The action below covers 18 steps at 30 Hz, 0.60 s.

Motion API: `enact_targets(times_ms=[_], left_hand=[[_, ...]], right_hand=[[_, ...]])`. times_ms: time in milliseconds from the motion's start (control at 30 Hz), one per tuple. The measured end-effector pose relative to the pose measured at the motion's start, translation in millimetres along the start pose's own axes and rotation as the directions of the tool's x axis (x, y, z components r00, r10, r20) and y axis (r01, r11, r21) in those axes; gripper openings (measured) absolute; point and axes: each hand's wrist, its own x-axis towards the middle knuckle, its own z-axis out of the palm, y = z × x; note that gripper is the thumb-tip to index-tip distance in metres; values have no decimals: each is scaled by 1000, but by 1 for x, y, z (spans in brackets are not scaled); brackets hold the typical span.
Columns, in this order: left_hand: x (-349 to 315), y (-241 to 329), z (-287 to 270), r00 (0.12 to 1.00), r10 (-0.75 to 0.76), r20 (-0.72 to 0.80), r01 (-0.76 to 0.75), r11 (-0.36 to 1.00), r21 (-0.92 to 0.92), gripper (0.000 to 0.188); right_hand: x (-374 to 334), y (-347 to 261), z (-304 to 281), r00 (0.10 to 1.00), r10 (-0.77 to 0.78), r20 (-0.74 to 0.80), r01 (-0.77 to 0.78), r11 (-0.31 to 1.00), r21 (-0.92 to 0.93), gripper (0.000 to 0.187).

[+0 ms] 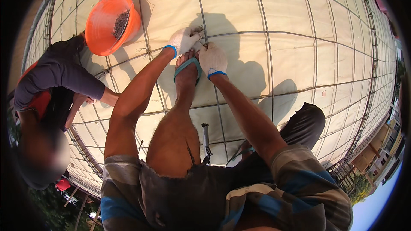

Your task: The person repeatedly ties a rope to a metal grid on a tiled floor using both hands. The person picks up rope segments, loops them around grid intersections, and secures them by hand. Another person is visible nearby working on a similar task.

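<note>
At a crossing of the steel rebar mesh [239,32], my two hands work close together in white knit gloves with blue cuffs. My left hand [186,42] is closed, its fingers curled at the left side of the crossing. My right hand [212,59] is also closed, just below the crossing, with its fingertips against the bar. Whatever lies between the fingers is too small to make out. Right under the hands rests my foot in a teal flip-flop [198,67].
An orange bucket [97,28] holding dark, thin pieces stands at upper left. Beside it another person [64,70] bends over the mesh. A grey metal tool [206,139] shows beside my knee. Pale sheeting [287,13] lies under the bars; buildings [379,149] appear beyond the right edge.
</note>
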Motion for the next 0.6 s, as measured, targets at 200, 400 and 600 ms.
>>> enact_targets(times_ms=[200, 400, 600], left_hand=[[8, 16, 2, 988, -118, 95, 121, 992, -31, 54], [15, 11, 5, 991, -127, 49, 133, 977, -166, 47], [16, 22, 13, 960, -280, 3, 266, 907, -326, 30]], right_hand=[[-13, -6, 6, 999, 29, -43, -27, 999, 46, 34], [-13, -1, -1, 1000, -12, -21, 13, 998, 57, 32], [-9, -1, -22, 998, 30, 56, -31, 999, 23, 37]])
